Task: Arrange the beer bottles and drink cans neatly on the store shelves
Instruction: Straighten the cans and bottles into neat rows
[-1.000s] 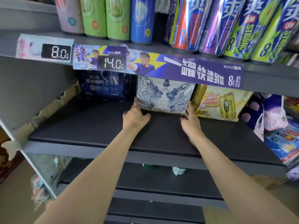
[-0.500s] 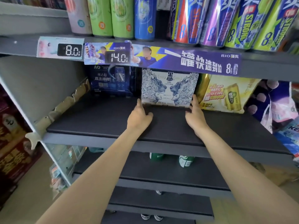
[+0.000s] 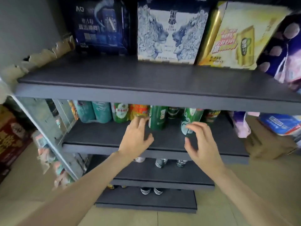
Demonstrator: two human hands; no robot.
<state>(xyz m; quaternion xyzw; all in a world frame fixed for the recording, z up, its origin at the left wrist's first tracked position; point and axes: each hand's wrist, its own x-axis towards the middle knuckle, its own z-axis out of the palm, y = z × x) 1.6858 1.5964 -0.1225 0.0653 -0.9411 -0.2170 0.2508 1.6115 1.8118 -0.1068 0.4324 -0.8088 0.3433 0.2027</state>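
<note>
Both hands dropped from the lion-print box to the shelf below. Left hand point(image 3: 136, 137) and right hand point(image 3: 201, 144) hover loose-fingered, holding nothing, before upright green beer cans point(image 3: 158, 117). Lion-print box point(image 3: 171, 31) sits upright above.

Left hand point(image 3: 136, 139), right hand point(image 3: 202, 144), fingers spread, near green cans point(image 3: 157, 117)

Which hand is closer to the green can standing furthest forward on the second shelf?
Right. The right hand has its fingertips right at the front green can, apparently not gripping yet. The left hand is off to that can's left, nearer another green can.
</note>
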